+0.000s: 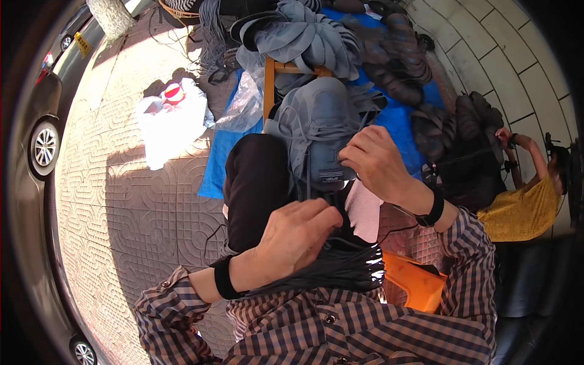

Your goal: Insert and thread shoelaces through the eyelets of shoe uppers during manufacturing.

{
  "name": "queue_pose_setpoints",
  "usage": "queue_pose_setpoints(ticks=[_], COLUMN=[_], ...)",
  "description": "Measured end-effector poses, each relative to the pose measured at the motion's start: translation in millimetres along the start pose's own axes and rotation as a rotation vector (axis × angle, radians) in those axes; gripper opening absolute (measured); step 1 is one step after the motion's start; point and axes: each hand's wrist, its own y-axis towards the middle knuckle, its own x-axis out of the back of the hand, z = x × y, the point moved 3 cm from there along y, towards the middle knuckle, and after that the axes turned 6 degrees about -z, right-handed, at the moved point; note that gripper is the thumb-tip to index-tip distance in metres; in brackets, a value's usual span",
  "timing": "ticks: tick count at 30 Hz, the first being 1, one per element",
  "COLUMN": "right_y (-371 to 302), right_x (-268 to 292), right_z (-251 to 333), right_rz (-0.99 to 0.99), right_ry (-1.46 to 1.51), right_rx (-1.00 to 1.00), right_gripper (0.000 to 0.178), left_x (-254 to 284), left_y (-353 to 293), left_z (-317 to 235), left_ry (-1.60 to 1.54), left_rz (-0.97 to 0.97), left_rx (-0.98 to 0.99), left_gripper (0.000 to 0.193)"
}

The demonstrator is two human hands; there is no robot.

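Note:
A grey-blue shoe upper (319, 115) lies in front of me above my knees, with a grey lace strung across it in several rows. My right hand (377, 164) is closed, its fingertips pinched at the upper's right edge. Whatever sits between those fingertips is too small to make out. Nearer to me, my left hand (298, 234) is curled shut below the upper's near end, its fingertips turned away from view. Across my lap rests a bundle of dark laces (328, 267) with shiny tips.
Stacked grey uppers (304, 39) rise beyond a wooden frame (269, 91). Dark uppers (395, 55) lie on a blue sheet (219, 164). Another person in a yellow top (523, 210) sits at right. A white bag (173, 121) is on the pavement; an orange plastic piece (420, 283) is beside me.

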Motion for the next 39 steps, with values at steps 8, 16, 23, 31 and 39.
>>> queue_pose_setpoints(ticks=[8, 16, 23, 31, 39], right_y=[-10, -13, -102, -185, -216], right_x=[-13, 44, 122, 180, 85], right_z=[29, 3, -77, -119, -143], right_rz=[0.168, 0.232, -0.170, -0.553, 0.069], right_ry=[0.443, 0.657, 1.014, 1.253, 0.631], right_rx=[0.137, -0.171, -0.731, -0.751, -1.291], right_gripper=[0.038, 0.004, 0.038, 0.036, 0.020], left_x=[-1, -2, -6, -17, -43], left_y=[21, 75, 83, 70, 29], left_z=[-8, 73, 66, 96, 52], left_ry=[-0.318, 0.526, 0.689, -0.131, -0.389], left_rz=[-0.188, -0.261, -0.204, -0.409, 0.062], left_rx=[0.108, -0.022, -0.148, 0.401, 0.751], left_gripper=[0.019, 0.017, 0.020, 0.023, 0.031])
